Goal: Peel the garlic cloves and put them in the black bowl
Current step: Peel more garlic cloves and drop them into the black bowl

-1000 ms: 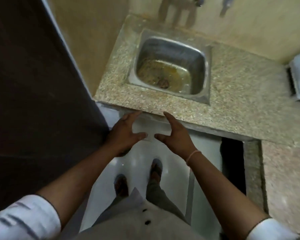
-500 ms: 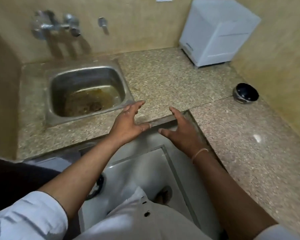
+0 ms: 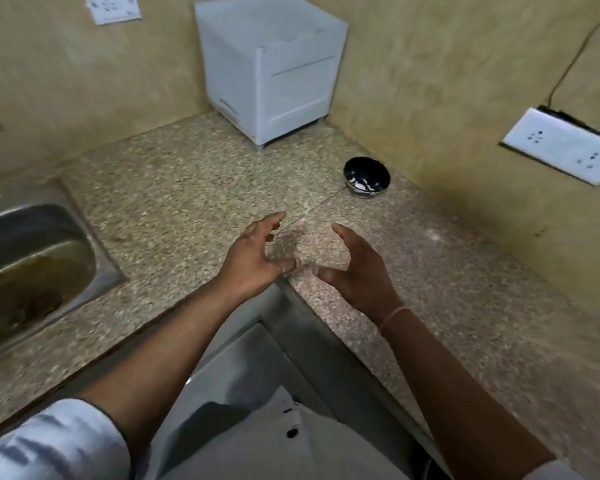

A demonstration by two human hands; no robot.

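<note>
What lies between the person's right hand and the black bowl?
Nothing: the head view shows only bare speckled stone counter between the right hand and the small round black bowl.

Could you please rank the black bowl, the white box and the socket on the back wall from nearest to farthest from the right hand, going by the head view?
From the right hand:
1. black bowl, just ahead, by the right wall.
2. white box, in the back corner.
3. back-wall socket, high up, left of the box.
</note>
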